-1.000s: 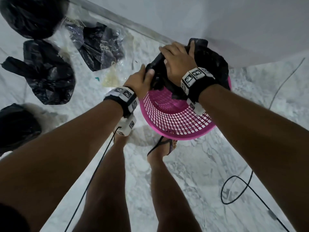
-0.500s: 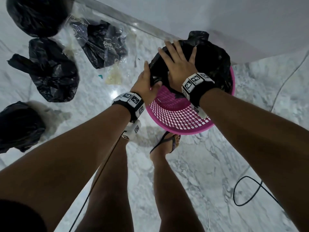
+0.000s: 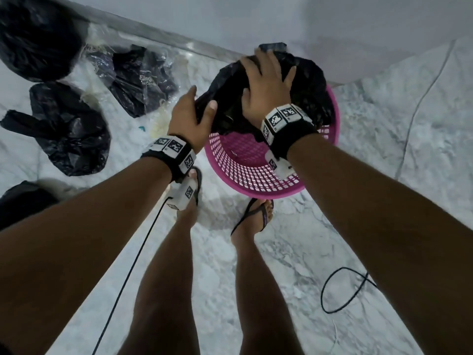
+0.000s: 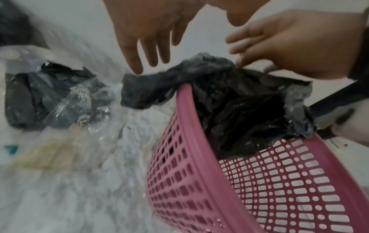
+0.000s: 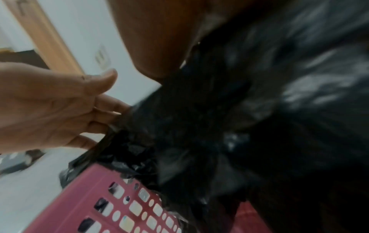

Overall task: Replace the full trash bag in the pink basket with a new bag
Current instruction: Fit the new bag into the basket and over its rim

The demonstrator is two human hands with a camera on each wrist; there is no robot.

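The pink mesh basket [image 3: 256, 172] stands on the marble floor against the wall, with a black trash bag [image 3: 309, 80] lying across its far half. My right hand [image 3: 266, 83] lies flat on top of the bag with fingers spread. My left hand [image 3: 194, 108] is at the basket's left rim, thumb over the bag's edge. In the left wrist view its straight fingers [image 4: 137, 63] touch the bag's flap [image 4: 143, 89], which hangs outside the rim [image 4: 187, 119]. The right wrist view shows the bag [image 5: 259, 110] blurred and the left fingers [image 5: 111, 113] against its edge.
Several tied black bags [image 3: 66, 129] lie on the floor to the left, plus a clear wrapper of folded black bags [image 3: 135, 78]. The wall [image 3: 256, 16] is right behind the basket. My feet in flip-flops [image 3: 256, 221] stand before it; a black cable [image 3: 345, 290] loops at right.
Both hands gripped the bunched bag a second ago; now their fingers are straight. The bag has spread wider over the basket's mouth, and the left hand has slid out to the rim.
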